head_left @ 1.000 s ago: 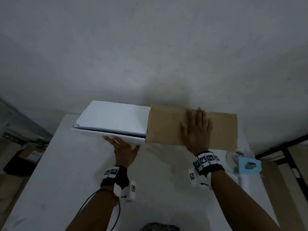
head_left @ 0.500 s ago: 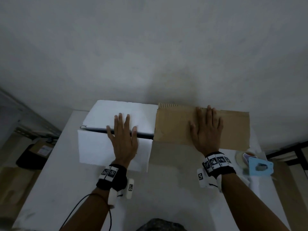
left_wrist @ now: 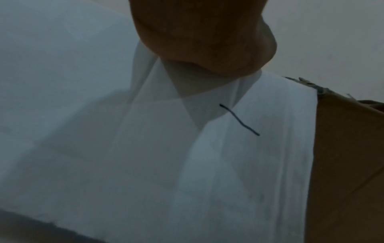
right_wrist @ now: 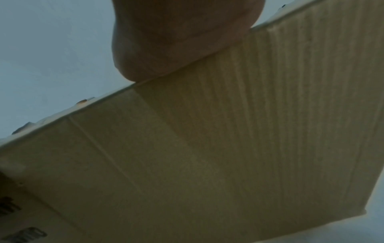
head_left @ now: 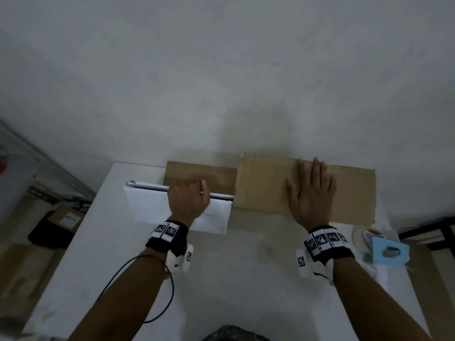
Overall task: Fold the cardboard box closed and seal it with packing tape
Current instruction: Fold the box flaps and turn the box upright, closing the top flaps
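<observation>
The cardboard box (head_left: 266,185) lies flat along the table's far edge, against the wall. Its right part is brown; on the left a white flap (head_left: 152,207) slopes toward me, and a brown panel (head_left: 197,173) shows behind it. My left hand (head_left: 194,193) curls its fingers over the flap's top fold. The left wrist view shows that white flap (left_wrist: 228,164) under my palm, with brown cardboard (left_wrist: 343,164) beside it. My right hand (head_left: 311,190) lies flat, fingers straight, pressing on the brown part. Ribbed cardboard (right_wrist: 228,148) fills the right wrist view.
A blue tape dispenser (head_left: 389,252) with a tape roll (head_left: 358,236) sits at the white table's (head_left: 234,279) right edge, near my right wrist. A grey wall (head_left: 221,82) rises straight behind the box. Boxes and a dark bag (head_left: 54,227) lie on the floor to the left.
My left hand rose from under the white flap's near edge, lay flat on it, and now curls over its top fold. A brown panel now shows behind. The right hand stayed pressing.
</observation>
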